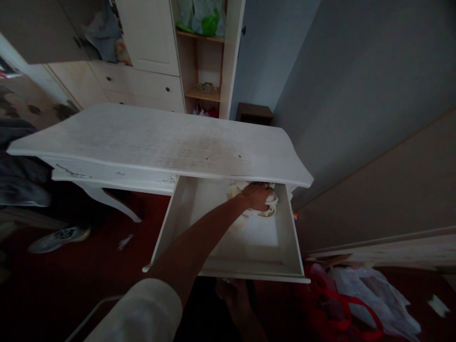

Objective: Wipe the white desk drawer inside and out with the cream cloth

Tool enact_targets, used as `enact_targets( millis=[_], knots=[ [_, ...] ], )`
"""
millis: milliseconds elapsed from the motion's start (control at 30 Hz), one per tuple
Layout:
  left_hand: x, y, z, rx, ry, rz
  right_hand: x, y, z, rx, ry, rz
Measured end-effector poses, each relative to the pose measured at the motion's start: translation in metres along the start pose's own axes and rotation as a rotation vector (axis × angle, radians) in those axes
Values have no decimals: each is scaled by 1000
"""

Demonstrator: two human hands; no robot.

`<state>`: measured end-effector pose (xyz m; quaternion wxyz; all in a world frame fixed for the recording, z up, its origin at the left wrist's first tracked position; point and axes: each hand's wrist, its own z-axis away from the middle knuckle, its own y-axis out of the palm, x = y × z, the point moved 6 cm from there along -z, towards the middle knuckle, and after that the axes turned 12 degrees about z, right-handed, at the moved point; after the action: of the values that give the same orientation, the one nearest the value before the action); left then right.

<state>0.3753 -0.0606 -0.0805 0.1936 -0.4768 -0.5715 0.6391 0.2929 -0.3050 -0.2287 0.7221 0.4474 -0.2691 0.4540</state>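
My left hand point(257, 195) reaches into the pulled-out drawer point(249, 274) of a white desk point(142, 137). Its fingers are closed on a crumpled cream cloth point(272, 205), pressed against the drawer's floor near the back right. Faint brownish smudges mark the drawer bottom left of and below the cloth. In the shadow beneath the drawer's front edge is my right hand point(233, 297). Its fingers are dark and partly hidden, so what it grips, if anything, does not show.
Dark stains spread over the desktop. Behind it stands a cabinet point(153, 38) with shelves holding plastic bags. A grey wall point(356, 95) rises at right. A red bag point(327, 304) and white plastic bag point(374, 294) lie on the floor; a shoe point(59, 240) is at left.
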Motion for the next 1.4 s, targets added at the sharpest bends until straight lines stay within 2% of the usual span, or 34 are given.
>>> enact_targets(
  millis=[167,300,500,700,833,1133,1233,1400],
  knots=[
    [5,-4,11,-55,-61,97,-1,0,0,13,15,-29],
    [1,-9,24,-98,-30,162,0,0,0,3,-38,-41],
    [-32,-27,34,-210,155,156,0,3,-1,26,-67,-32],
    [-54,-29,29,-269,128,221,0,2,-3,-22,-92,-44],
    [-71,-23,32,-212,194,170,4,6,-2,-7,-114,-52],
    [-123,-13,55,-30,479,-52,4,5,-2,-47,-115,-52],
    [-137,-7,64,-25,527,-87,8,7,0,-56,-122,-61],
    [-156,1,80,-57,548,-152,14,10,1,4,-168,-40]
  ],
)
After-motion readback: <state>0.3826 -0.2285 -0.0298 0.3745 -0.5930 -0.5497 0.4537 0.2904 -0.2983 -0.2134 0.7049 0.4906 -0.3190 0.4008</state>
